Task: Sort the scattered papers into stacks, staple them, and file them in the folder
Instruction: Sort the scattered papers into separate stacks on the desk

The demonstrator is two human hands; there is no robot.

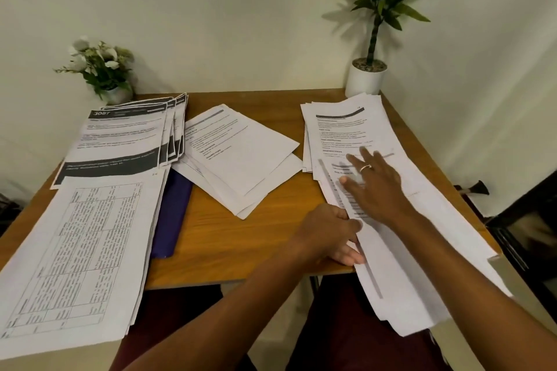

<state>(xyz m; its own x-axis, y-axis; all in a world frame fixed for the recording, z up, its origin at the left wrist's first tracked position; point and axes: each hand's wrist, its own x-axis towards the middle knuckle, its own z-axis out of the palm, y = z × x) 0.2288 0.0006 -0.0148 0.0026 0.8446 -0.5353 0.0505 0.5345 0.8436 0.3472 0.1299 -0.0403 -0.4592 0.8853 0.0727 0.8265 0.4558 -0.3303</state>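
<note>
White papers [391, 265] under right hand [376, 187]

- I see bare table [238, 238] at front centre, between the folder [173, 214] and the right stack [422, 235].
- The middle stack [241, 156] blocks it behind.
- A plant [366, 78] and flowers [105, 69] crowd the back corners.

I used the middle stack [241, 156] on the counter [256, 238] as my mark. Left of it lay the folder [173, 214], partly under the near-left stack [81, 250]; right of it lay the right pile [346, 126].
</note>
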